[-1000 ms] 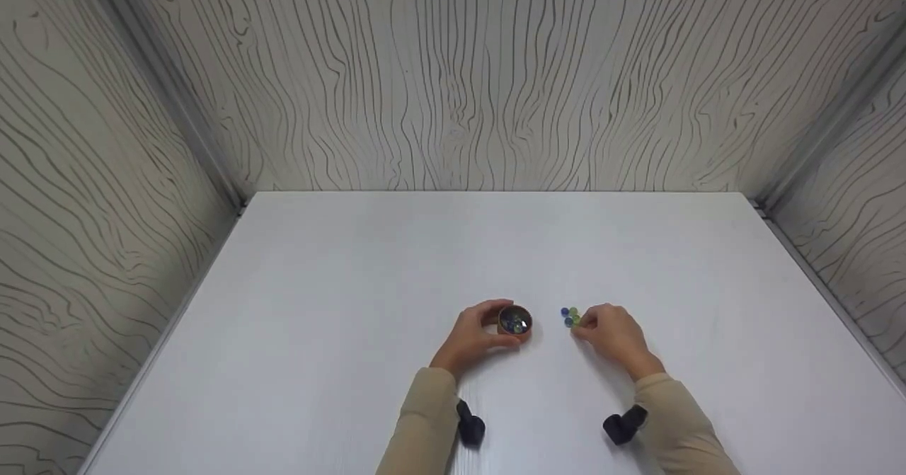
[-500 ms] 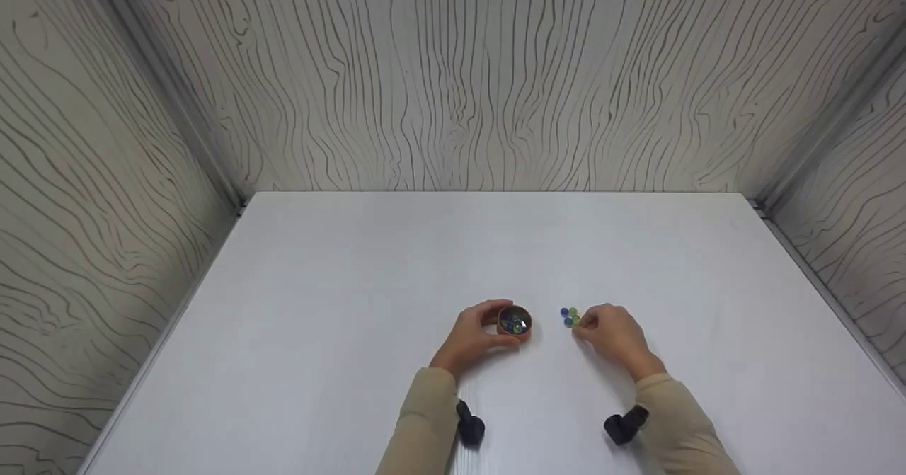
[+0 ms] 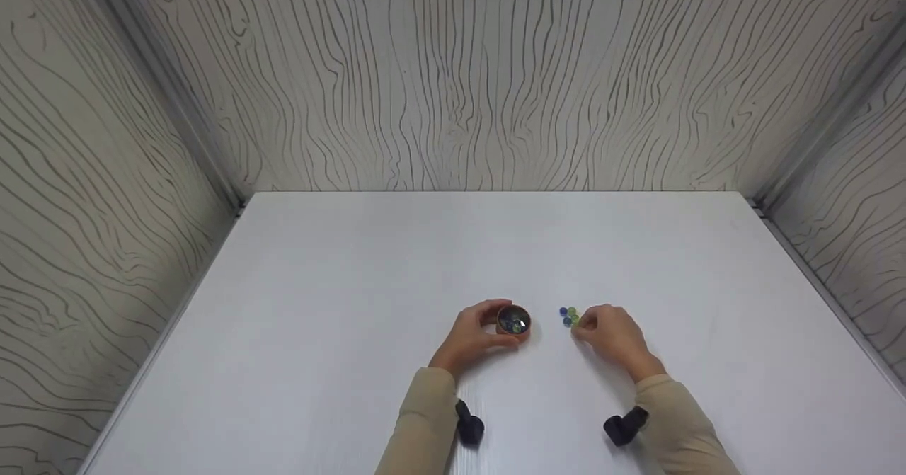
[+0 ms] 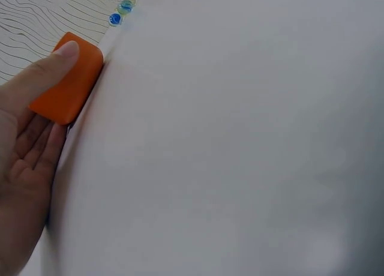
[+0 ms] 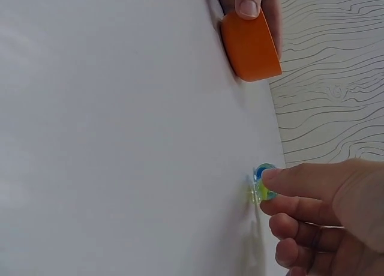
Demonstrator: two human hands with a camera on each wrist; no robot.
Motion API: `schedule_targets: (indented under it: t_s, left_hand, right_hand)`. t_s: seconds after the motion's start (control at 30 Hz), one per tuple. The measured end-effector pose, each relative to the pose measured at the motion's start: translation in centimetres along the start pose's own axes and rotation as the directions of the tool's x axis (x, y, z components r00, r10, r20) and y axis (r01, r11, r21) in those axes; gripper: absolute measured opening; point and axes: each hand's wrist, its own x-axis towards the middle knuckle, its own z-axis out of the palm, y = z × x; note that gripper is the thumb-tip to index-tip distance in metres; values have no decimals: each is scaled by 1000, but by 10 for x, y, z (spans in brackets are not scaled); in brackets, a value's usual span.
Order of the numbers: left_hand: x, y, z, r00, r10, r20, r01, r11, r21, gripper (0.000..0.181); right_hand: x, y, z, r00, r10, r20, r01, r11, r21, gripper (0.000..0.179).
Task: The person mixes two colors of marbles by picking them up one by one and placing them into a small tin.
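An orange cup (image 3: 524, 337) with a round mouth stands on the white table, and several glass marbles lie inside it. My left hand (image 3: 470, 335) grips the cup from its left side, thumb on the near wall, as the left wrist view shows on the cup's orange side (image 4: 84, 78). To the right of the cup lies a small cluster of blue and yellow-green marbles (image 3: 568, 322). At the cluster's right edge my right hand (image 3: 614, 335) pinches a marble (image 5: 264, 191) between thumb and index finger. Its other fingers are curled beneath, and part of the marble is hidden.
The white table (image 3: 340, 270) spreads around both hands. Wood-grain patterned panels (image 3: 453, 78) rise behind it and at both sides. A small black wrist camera (image 3: 471, 429) sits at the left sleeve, another black camera (image 3: 623, 427) at the right.
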Motion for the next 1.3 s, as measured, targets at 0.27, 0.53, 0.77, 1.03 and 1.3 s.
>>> schedule_targets:
  t_s: [0.27, 0.53, 0.77, 1.03, 1.3]
  left_hand:
    - [0, 0, 0, 1000, 9, -4, -9, 999, 38, 65]
    - [1, -1, 0, 1000, 18, -11, -18, 999, 45, 66]
    - [1, -2, 0, 1000, 20, -12, -20, 999, 40, 65]
    - [1, 0, 0, 1000, 25, -17, -25, 1000, 12, 64]
    - [-2, 3, 1, 1000, 14, -16, -14, 1000, -2, 64]
  right_hand:
    - [0, -4, -3, 1000, -21, 0, 21, 1000, -9, 14]
    - [1, -7, -6, 1000, 4, 20, -4, 1000, -15, 15]
    - [2, -8, -7, 1000, 7, 30, -6, 1000, -23, 16]
    - [3, -14, -9, 1000, 3, 21, -3, 1000, -22, 15]
    - [3, -17, -9, 998, -63, -10, 63, 998, -22, 13]
